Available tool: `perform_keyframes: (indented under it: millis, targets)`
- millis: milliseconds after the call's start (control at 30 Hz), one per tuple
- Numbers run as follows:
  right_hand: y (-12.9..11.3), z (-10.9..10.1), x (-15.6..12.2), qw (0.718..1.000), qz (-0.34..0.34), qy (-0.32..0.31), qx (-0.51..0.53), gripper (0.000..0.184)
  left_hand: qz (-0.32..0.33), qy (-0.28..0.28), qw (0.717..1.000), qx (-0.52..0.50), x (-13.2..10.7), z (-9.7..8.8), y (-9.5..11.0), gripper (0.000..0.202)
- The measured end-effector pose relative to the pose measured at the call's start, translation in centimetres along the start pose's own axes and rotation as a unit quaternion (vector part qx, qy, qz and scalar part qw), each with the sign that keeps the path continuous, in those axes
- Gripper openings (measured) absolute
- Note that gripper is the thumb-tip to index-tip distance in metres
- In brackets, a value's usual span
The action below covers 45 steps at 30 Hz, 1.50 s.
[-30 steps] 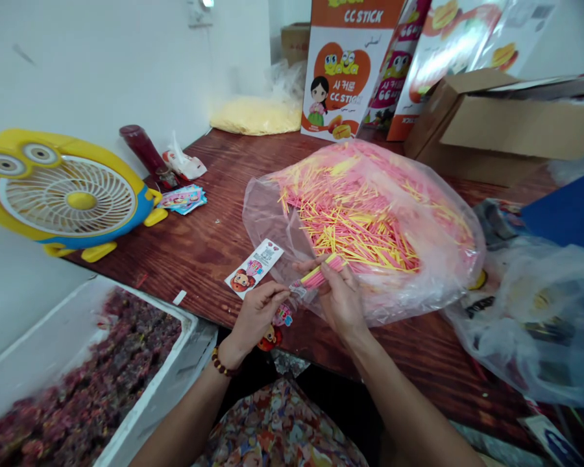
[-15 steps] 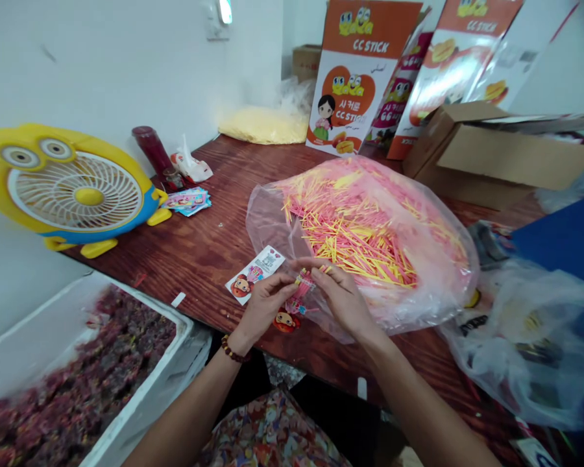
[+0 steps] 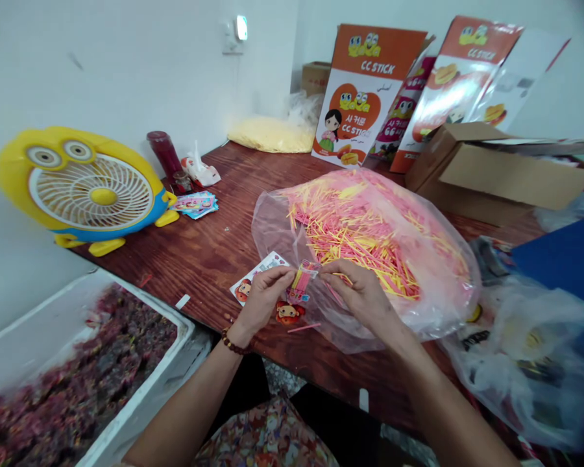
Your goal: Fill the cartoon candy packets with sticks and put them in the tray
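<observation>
My left hand (image 3: 265,295) pinches the left side of a small clear packet (image 3: 302,277) filled with pink and yellow sticks. With closed fingertips, my right hand (image 3: 357,292) grips the packet's upper right edge. Below the packet shows a red-haired cartoon print (image 3: 289,313); I cannot tell whether it belongs to the packet. A white printed card (image 3: 275,259) lies partly behind my left hand. One loose pink stick (image 3: 304,328) rests on the table near the hands. Just beyond my right hand spreads a large clear bag (image 3: 272,220), heaped with loose pink and yellow sticks (image 3: 355,227).
A yellow fan (image 3: 102,194) stands at the left of the wooden table (image 3: 189,259), beside printed packets (image 3: 197,204), tissues (image 3: 202,170) and a dark red bottle (image 3: 164,155). Cartons (image 3: 365,97) stand behind. A white tub (image 3: 178,324) is lower left; plastic bags (image 3: 530,350) lie right.
The packet's clear top edge now shows between my hands, and my right fingers have shifted from the stick ends to that edge. The loose pink stick shows more fully. The view has tilted slightly upward.
</observation>
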State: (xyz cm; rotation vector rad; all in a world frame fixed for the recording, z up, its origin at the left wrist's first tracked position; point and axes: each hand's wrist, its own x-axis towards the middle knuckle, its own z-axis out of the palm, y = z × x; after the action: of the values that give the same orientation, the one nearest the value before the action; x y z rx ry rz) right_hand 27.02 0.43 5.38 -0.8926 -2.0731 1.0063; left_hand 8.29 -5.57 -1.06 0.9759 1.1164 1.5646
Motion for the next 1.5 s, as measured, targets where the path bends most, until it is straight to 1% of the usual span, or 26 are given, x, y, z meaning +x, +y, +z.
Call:
perform_keyframes:
  millis: [67, 133, 233, 300, 367, 433, 533, 567, 633, 733, 800, 867, 900, 933, 967, 1033, 1100, 1167, 1233, 1267, 1300, 1367, 1400, 1433, 1467, 1500]
  targets:
    - [-0.3, 0.1, 0.1, 0.999, -0.028, -0.017, -0.016, 0.015, 0.045, 0.011, 0.998, 0.049, -0.2, -0.1, 0.7, 0.021]
    - [-0.4, 0.4, 0.3, 0.999, -0.037, -0.01, -0.014, 0.014, 0.087, 0.019, 0.992, 0.092, -0.5, -0.1, 1.2, 0.018]
    - [0.1, 0.7, 0.9, 1.0, -0.02, 0.004, 0.017, 0.013, 0.103, 0.035, 0.988, 0.11, -0.6, -0.1, 1.5, 0.018]
    - [0.6, 1.0, 1.3, 0.997, 0.013, -0.004, 0.072, 0.012, 0.081, 0.049, 0.991, 0.089, -0.5, -0.3, 1.4, 0.02]
    - [1.2, 1.5, 1.6, 0.987, 0.064, 0.006, 0.148, 0.012, 0.032, 0.046, 0.998, 0.037, -0.4, -0.6, 1.2, 0.024]
    - [1.7, 2.1, 1.7, 0.97, 0.108, 0.02, 0.217, 0.013, -0.041, 0.014, 0.999, -0.019, -0.3, -0.8, 0.9, 0.03]
    - [2.4, 3.1, 1.4, 0.955, 0.133, 0.028, 0.263, 0.014, -0.14, -0.046, 0.988, -0.043, -0.3, -1.2, 0.5, 0.036]
    - [2.6, 3.4, 1.3, 0.954, 0.135, 0.035, 0.266, 0.014, -0.155, -0.054, 0.986, -0.04, -0.4, -1.2, 0.4, 0.035]
    - [3.2, 3.8, 1.0, 0.952, 0.142, 0.039, 0.269, 0.016, -0.165, -0.05, 0.984, -0.035, -0.5, -1.3, 0.1, 0.032]
    - [4.2, 3.8, 0.3, 0.951, 0.157, 0.006, 0.266, 0.021, -0.162, -0.034, 0.986, -0.018, -0.6, -1.5, -0.4, 0.035]
    - [4.8, 3.7, -0.5, 0.965, 0.162, -0.029, 0.206, 0.021, -0.153, -0.021, 0.988, 0.011, -0.5, -1.8, -0.8, 0.035]
    - [5.1, 3.7, -1.5, 0.984, 0.137, -0.092, 0.067, 0.018, -0.146, -0.012, 0.988, 0.046, -0.3, -2.2, -1.2, 0.036]
    - [5.1, 3.8, -2.1, 0.984, 0.109, -0.137, -0.022, 0.017, -0.145, -0.012, 0.988, 0.06, -0.3, -2.5, -1.5, 0.037]
    - [5.1, 4.1, -2.7, 0.973, 0.078, -0.187, -0.114, 0.016, -0.145, -0.015, 0.987, 0.073, -0.2, -2.8, -1.8, 0.038]
    - [4.9, 4.5, -3.2, 0.95, 0.049, -0.232, -0.201, 0.017, -0.146, -0.019, 0.985, 0.085, -0.2, -3.1, -2.2, 0.039]
    - [4.6, 5.6, -4.0, 0.895, 0.01, -0.291, -0.338, 0.02, -0.145, -0.025, 0.983, 0.112, -0.1, -3.6, -2.9, 0.039]
    - [4.2, 6.6, -4.3, 0.853, 0.0, -0.314, -0.417, 0.025, -0.137, -0.028, 0.979, 0.147, 0.0, -3.8, -3.6, 0.038]
    - [3.7, 7.3, -4.4, 0.835, -0.006, -0.327, -0.442, 0.029, -0.13, -0.039, 0.973, 0.189, 0.2, -3.8, -4.2, 0.034]
    - [3.3, 7.3, -4.4, 0.838, -0.013, -0.337, -0.428, 0.028, -0.119, -0.058, 0.961, 0.241, 0.3, -3.7, -4.6, 0.03]
    - [3.1, 7.0, -4.3, 0.847, -0.014, -0.342, -0.407, 0.025, -0.111, -0.069, 0.954, 0.27, 0.3, -3.6, -4.8, 0.027]
    - [3.0, 6.4, -4.2, 0.86, -0.011, -0.343, -0.377, 0.021, -0.1, -0.078, 0.946, 0.3, 0.3, -3.6, -4.9, 0.025]
    - [3.2, 4.5, -3.7, 0.896, 0.013, -0.316, -0.311, 0.014, -0.074, -0.093, 0.923, 0.367, 0.0, -3.6, -5.2, 0.02]
    - [3.5, 3.1, -3.3, 0.916, 0.033, -0.284, -0.283, 0.013, -0.058, -0.098, 0.907, 0.406, -0.2, -3.6, -5.3, 0.017]
    - [3.9, 1.4, -2.8, 0.934, 0.057, -0.232, -0.267, 0.014, -0.04, -0.102, 0.888, 0.446, -0.4, -3.7, -5.3, 0.015]
    - [4.5, -0.6, -2.3, 0.946, 0.079, -0.184, -0.256, 0.016, -0.02, -0.102, 0.868, 0.485, -0.6, -3.8, -5.3, 0.015]
    - [5.2, -2.7, -1.8, 0.952, 0.109, -0.112, -0.261, 0.019, 0.0, -0.097, 0.848, 0.521, -0.8, -3.9, -5.2, 0.018]
